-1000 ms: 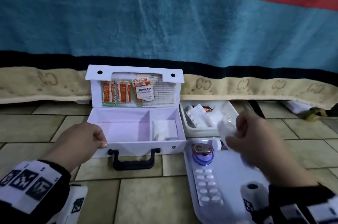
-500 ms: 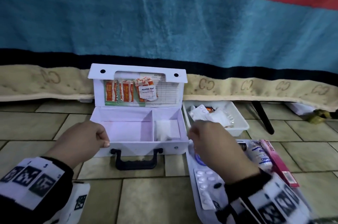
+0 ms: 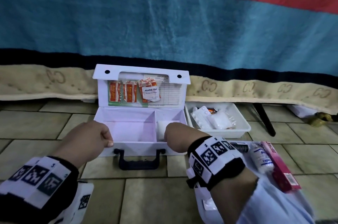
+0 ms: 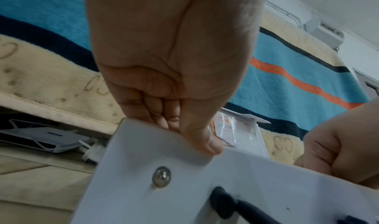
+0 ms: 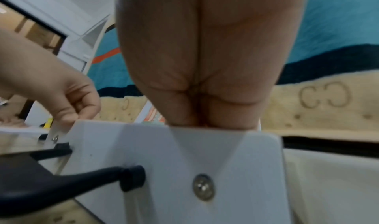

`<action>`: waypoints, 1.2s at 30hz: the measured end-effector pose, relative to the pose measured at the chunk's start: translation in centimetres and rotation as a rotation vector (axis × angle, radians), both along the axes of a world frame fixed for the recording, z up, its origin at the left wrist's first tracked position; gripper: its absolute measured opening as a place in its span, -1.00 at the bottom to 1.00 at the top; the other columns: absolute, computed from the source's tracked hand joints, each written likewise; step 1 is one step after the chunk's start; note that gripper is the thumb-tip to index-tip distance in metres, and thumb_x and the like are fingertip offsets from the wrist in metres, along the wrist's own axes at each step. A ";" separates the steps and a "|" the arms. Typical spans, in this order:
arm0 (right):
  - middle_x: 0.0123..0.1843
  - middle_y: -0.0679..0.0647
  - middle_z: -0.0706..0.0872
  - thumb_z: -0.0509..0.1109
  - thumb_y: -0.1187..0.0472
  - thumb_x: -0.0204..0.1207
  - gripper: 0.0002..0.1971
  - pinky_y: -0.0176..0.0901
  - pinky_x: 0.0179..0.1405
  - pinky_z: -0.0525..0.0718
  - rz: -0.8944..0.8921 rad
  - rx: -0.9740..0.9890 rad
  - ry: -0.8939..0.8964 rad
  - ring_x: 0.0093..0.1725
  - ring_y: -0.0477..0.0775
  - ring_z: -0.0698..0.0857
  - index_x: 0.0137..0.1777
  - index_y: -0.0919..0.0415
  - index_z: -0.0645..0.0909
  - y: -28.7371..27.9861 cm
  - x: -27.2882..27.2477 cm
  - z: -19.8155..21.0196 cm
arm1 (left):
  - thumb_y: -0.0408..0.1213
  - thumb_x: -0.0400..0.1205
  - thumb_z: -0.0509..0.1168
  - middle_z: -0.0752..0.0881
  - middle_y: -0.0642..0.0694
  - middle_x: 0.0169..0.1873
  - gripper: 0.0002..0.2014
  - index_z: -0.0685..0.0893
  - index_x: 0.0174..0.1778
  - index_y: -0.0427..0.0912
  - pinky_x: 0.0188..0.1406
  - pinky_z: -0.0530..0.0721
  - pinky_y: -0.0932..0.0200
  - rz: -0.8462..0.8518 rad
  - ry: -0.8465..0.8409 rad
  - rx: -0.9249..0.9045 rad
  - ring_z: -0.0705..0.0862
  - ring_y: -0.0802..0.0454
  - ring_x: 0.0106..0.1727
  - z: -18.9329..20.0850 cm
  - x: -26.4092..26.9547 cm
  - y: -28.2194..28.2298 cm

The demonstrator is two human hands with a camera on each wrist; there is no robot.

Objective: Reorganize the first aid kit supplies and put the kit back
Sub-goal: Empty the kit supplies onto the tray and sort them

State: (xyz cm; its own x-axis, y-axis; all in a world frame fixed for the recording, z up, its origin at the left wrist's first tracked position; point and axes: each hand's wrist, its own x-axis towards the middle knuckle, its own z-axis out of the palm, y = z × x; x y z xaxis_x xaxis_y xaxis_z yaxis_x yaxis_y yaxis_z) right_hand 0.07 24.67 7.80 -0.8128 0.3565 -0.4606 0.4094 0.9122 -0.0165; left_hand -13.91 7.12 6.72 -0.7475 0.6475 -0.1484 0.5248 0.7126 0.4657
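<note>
The white first aid kit (image 3: 128, 128) stands open on the tiled floor, its lid (image 3: 140, 75) upright with orange sachets (image 3: 128, 93) and an alcohol pad (image 3: 150, 92) in the lid pocket. A white pack (image 3: 161, 128) lies in the right compartment; the left one looks bare. My left hand (image 3: 108, 141) pinches the front wall near its left end, thumb outside (image 4: 205, 144). My right hand (image 3: 172, 137) curls over the front wall near its right end, its fingers hidden inside behind the wall (image 5: 205, 154). The black handle (image 3: 139, 159) hangs in front between both hands.
A white tray (image 3: 243, 128) with blister packs and clear packets sits right of the kit. Nearer me on the right lie a white bottle (image 3: 259, 158), a pink box (image 3: 279, 165) and a dark tube (image 3: 239, 146). A striped blanket (image 3: 164, 22) hangs behind, and a black leg (image 3: 265, 119) stands nearby.
My right hand has swung left from the tray side, across the supplies, onto the kit's front rim. The left hand has stayed on the rim.
</note>
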 end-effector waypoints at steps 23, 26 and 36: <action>-0.35 -0.23 0.58 0.41 0.34 0.36 -0.61 -0.45 -0.28 0.51 -0.310 0.082 0.286 -0.20 -0.10 0.62 -0.45 -0.21 0.46 7.8 14.3 4.0 | -0.28 0.40 0.53 0.72 0.06 -0.51 -0.77 0.67 -0.53 -0.01 -0.21 0.68 0.08 -0.010 0.016 0.014 0.69 0.03 -0.35 0.1 0.3 0.0; -0.33 -0.24 0.54 0.39 0.36 0.36 -0.56 -0.48 -0.26 0.46 -0.291 0.080 0.220 -0.17 -0.15 0.59 -0.47 -0.25 0.43 8.2 14.9 1.1 | -0.27 0.41 0.53 0.72 0.07 -0.50 -0.76 0.66 -0.54 -0.01 -0.23 0.65 0.12 -0.011 0.018 0.006 0.69 0.04 -0.35 0.2 0.4 0.0; -0.10 -0.12 0.74 0.27 0.36 0.43 -0.70 -0.35 -0.04 0.60 -0.332 0.042 0.248 0.03 -0.07 0.70 -0.06 0.02 0.78 6.3 12.9 1.0 | -0.28 0.42 0.52 0.72 0.08 -0.48 -0.76 0.66 -0.53 0.00 -0.26 0.62 0.15 -0.003 0.013 -0.001 0.68 0.07 -0.33 0.2 0.3 0.0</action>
State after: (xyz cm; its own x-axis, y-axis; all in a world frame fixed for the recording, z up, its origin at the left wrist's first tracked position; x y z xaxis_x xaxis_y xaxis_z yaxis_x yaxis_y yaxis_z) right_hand 12.95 30.92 8.82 -0.7353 0.6321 -0.2445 0.6695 0.7334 -0.1176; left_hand -13.59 7.15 6.92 -0.7475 0.6495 -0.1392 0.5329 0.7114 0.4582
